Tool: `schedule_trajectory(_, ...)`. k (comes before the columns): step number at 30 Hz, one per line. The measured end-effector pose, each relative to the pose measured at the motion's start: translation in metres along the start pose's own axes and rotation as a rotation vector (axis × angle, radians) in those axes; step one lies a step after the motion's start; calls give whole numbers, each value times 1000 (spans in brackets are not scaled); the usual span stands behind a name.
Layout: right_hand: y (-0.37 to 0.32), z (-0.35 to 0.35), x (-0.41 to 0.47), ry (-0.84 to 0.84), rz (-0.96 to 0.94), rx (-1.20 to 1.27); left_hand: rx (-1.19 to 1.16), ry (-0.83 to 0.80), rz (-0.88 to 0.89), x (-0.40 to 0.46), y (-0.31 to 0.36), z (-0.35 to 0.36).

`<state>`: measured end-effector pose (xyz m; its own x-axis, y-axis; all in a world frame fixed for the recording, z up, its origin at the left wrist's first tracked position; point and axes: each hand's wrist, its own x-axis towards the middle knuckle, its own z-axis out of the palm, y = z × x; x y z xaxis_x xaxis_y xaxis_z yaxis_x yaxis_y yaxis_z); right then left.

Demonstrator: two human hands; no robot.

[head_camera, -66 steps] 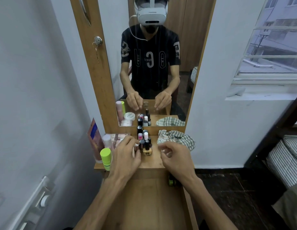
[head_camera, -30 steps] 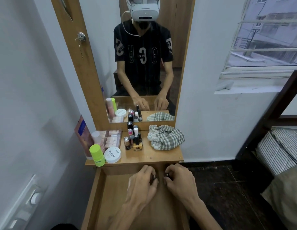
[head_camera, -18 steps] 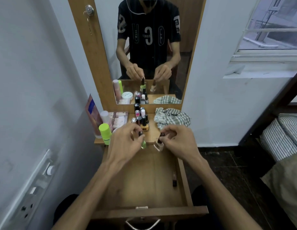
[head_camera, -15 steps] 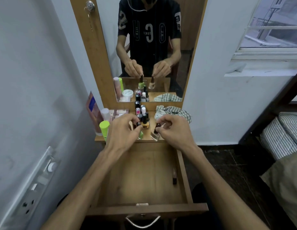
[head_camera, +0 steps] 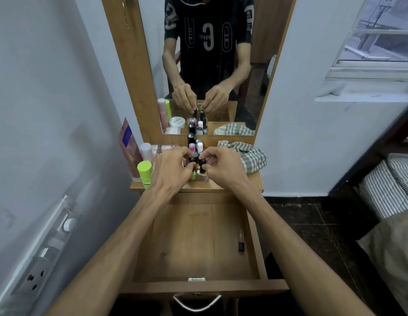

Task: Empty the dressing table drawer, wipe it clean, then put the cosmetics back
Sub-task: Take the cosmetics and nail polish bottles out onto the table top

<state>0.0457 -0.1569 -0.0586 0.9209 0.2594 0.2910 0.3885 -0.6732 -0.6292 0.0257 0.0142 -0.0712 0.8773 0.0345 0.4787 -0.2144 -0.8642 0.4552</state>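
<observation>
Pale walls flank a wood-framed mirror; window right, striped mattress over dark floor.

The wooden drawer stands pulled fully out, holding only a slim dark-capped tube along its right wall. On the dressing table top, small nail polish bottles cluster upright at mid-depth, a lime-capped bottle near the left edge, a checked cloth crumpled at the right.

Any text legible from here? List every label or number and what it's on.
"U", "G", "O": big letters on the black shirt in the mirror, reflected.
Small print under them: blurred.
White round jar lid's label, in the mirror: too small.
Pink tube's blue label: unreadable.
Nail polish bottles: nothing readable.
</observation>
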Motion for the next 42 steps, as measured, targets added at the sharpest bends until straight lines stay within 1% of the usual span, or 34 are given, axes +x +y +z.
schedule_trajectory(7, 3, 0, -7, 25, -41, 22, 17, 25, 35, -5, -1, -3)
schedule_trajectory(11, 16, -6, -34, 105, -32, 43, -31, 111, 53, -20, 3, -6)
schedule_trajectory(13, 27, -10, -53, 80, 10, 7, -78, 165, 90, -34, 7, -4)
schedule_trajectory(15, 38, -13, -73, 1, 74, -48, -126, 160, 109, -54, 15, 3)
schedule_trajectory(16, 44, -13, -83, -52, 101, -100, -139, 136, 105, -64, 19, 7)
schedule_trajectory(18, 54, -13, -101, -198, 116, -280, -140, 46, 85, -87, 29, 22)
schedule_trajectory(19, 58, -11, -109, -283, 104, -376, -139, -32, 69, -97, 33, 29)
schedule_trajectory(22, 66, -1, -126, -483, -1, -572, -98, -348, 24, -121, 46, 50)
schedule_trajectory(24, 68, 9, -132, -567, -82, -734, -36, -480, 9, -132, 53, 61)
schedule_trajectory(27, 70, 20, -134, -625, -136, -943, -20, -531, -6, -141, 58, 67)
schedule_trajectory(30, 74, 24, -131, -628, -148, -985, -31, -509, -34, -143, 50, 66)
schedule_trajectory(32, 77, 23, -130, -595, -154, -942, -41, -476, -67, -142, 43, 62)
schedule_trajectory(34, 77, 20, -128, -513, -106, -778, -50, -412, -110, -141, 34, 55)
schedule_trajectory(37, 67, 13, -122, -258, 82, -306, -46, -295, -203, -134, 21, 43)
schedule_trajectory(38, 62, 12, -118, -177, 119, -170, -49, -263, -226, -131, 16, 40)
schedule_trajectory(40, 49, 13, -106, -13, 143, 36, -62, -215, -247, -127, 9, 34)
schedule_trajectory(42, 33, 16, -90, 122, 137, 161, -63, -196, -263, -126, 4, 29)
